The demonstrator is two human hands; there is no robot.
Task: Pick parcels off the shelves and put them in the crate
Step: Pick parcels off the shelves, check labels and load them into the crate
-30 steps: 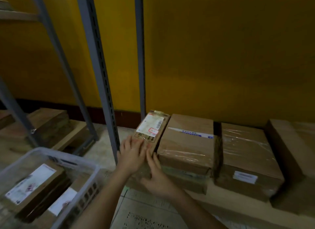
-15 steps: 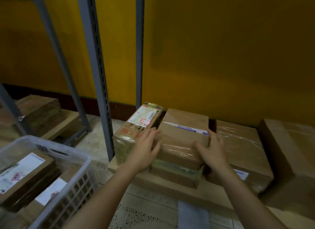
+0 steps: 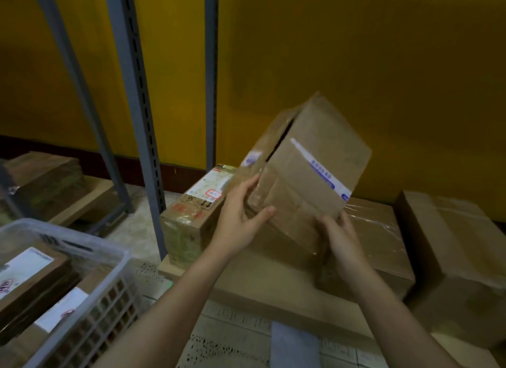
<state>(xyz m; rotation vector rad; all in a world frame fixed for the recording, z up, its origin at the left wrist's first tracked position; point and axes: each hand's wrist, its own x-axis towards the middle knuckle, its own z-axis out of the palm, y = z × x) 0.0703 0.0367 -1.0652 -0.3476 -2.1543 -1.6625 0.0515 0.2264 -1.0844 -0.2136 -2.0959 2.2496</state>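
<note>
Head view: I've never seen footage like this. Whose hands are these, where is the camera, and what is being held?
The camera sits on a person's head, looking forward and down, so you see their own bare arms. The left hand and right hand grip a taped cardboard box, tilted and lifted off the low shelf. More parcels stay there: a labelled box to the left and a wrapped box to the right. The white crate at lower left already holds parcels.
</note>
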